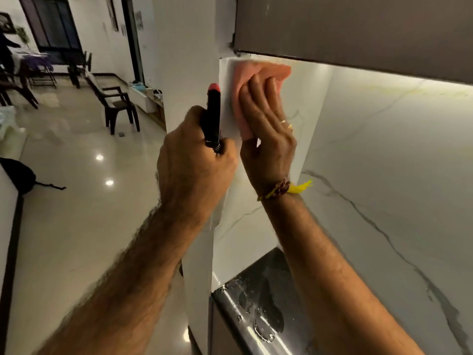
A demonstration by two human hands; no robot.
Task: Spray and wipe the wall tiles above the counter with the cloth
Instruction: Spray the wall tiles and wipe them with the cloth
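So we're up at the top of the side tile panel here, right under the cabinet (358, 24) in the upper middle of the frame. Our right hand (266, 124) has its fingers laid out flat, pressing the pink cloth (245, 80) against the wall tiles (384, 149), with the cloth bunched above the fingertips near the cabinet's bottom edge. A flat palm makes sense since it spreads pressure over more tile. Our left hand (194, 160), just left of centre, is wrapped tight around the spray bottle (213, 116), black body with a reddish tip pointing up, parked right beside the cloth at the panel's corner edge, probably so we can spritz again without reaching. Down at the bottom centre the counter (256, 308) has puddles of liquid on it. Most of the long marble-veined tile stretch on the right looks like it's left to do, we'd guess.
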